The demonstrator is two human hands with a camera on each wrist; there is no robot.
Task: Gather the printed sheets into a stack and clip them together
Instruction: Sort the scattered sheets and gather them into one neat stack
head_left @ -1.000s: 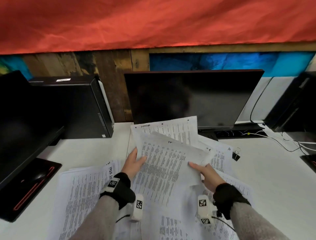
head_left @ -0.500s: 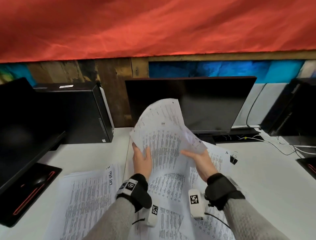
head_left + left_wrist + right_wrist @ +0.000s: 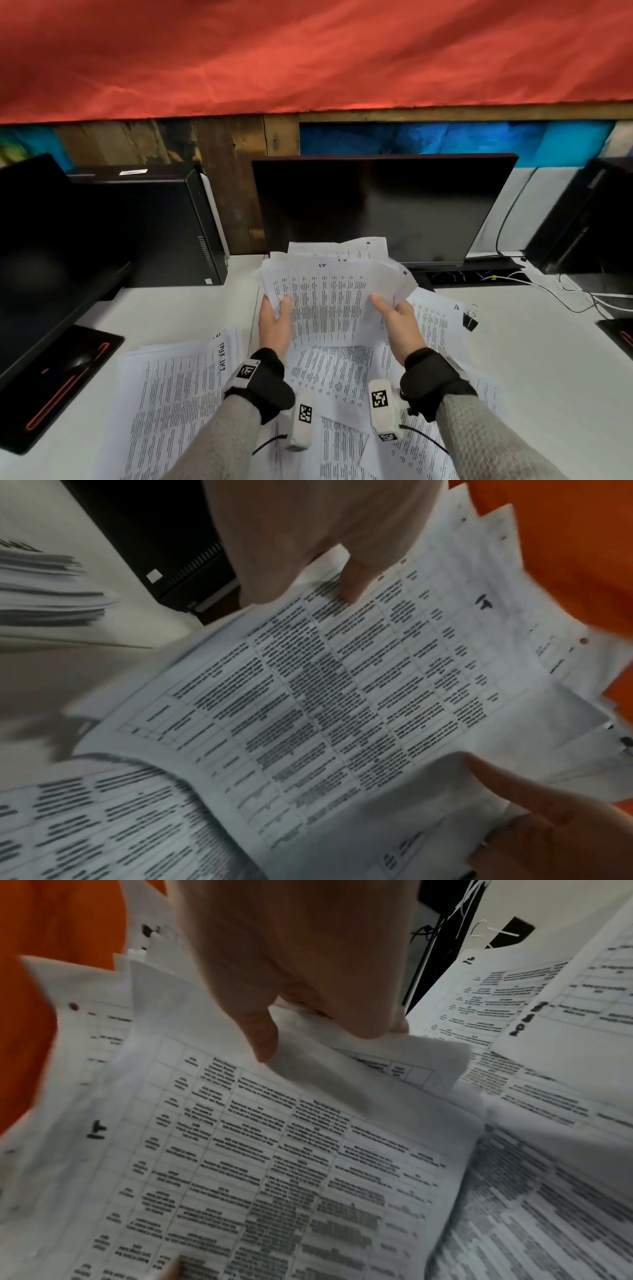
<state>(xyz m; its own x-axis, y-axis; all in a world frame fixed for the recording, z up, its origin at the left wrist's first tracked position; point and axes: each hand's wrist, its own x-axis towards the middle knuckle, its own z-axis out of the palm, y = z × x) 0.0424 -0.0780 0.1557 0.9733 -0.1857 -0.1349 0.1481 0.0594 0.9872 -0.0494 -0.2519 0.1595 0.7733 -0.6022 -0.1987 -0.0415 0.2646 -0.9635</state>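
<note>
A loose bundle of printed sheets (image 3: 329, 294) stands tilted above the desk, its edges uneven. My left hand (image 3: 274, 318) grips its left edge, thumb on the front page (image 3: 342, 683). My right hand (image 3: 397, 315) grips the right edge, thumb on top and fingers behind the sheets (image 3: 274, 1150). More printed sheets (image 3: 171, 394) lie spread over the desk below and to the left, others (image 3: 431, 322) to the right. A black binder clip (image 3: 470, 320) lies on the desk right of the papers, also in the right wrist view as the clip (image 3: 507, 934).
A dark monitor (image 3: 376, 205) stands just behind the bundle. A black computer tower (image 3: 164, 226) and another monitor (image 3: 41, 257) are at the left. Cables (image 3: 565, 294) run along the back right. The white desk (image 3: 548, 377) is bare to the right of the clip.
The bundle, raised high and curled half a second ago, has come down lower and flatter between both hands. Both hands still hold its edges.
</note>
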